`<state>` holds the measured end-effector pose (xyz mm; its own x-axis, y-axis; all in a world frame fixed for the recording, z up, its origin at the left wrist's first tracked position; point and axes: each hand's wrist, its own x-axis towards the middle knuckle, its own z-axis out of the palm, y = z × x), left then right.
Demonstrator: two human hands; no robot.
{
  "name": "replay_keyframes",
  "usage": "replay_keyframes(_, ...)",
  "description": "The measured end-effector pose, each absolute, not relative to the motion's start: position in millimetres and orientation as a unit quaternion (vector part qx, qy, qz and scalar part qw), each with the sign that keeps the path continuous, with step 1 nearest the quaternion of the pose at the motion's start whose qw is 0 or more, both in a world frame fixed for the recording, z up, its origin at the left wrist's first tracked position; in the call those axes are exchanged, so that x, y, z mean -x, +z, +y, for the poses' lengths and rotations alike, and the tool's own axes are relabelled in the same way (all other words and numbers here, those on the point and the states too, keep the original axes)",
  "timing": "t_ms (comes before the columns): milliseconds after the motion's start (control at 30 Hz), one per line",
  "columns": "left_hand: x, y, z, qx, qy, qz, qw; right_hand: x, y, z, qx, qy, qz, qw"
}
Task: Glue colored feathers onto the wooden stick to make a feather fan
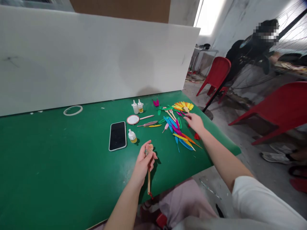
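Note:
My left hand (145, 161) is closed around a wooden fan handle (149, 182), upright above the table's near edge. Its pale pinkish head shows between the fingers, and a red cord hangs from its lower end. Farther right, the fingers of my right hand (194, 122) are drawn together at a magenta feather (180, 113); the fingertips partly cover it. Beside that hand lies a fan of yellow and orange feathers (183, 106). A loose pile of blue, magenta, yellow and orange feathers (178, 131) spreads in front of it, with more wooden handles (170, 114) behind.
Left of the feathers are a white round lid with a red rim (132, 119), a small glue bottle (132, 136), two more bottles (137, 107) and a phone (117, 136). A tape ring (73, 110) lies far left. A white board (96, 60) borders the green table (59, 172). Red chairs (283, 105) stand right.

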<state>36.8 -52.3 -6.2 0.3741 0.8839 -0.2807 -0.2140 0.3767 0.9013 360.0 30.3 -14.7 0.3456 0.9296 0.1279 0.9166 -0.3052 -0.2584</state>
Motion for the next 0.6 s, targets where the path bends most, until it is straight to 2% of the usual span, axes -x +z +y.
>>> replay_keyframes(233,-36.9,-7.8,-52.2,-0.403,0.373,0.416,0.725,-448.2,-12.7,39.8,0.842,0.068,-0.531,0.062)
replay_keyframes(600,-36.4,-8.9,-52.1,-0.406,0.365,0.416,0.727,-460.3,-12.4,41.5,0.852,0.139,-0.504,-0.026)
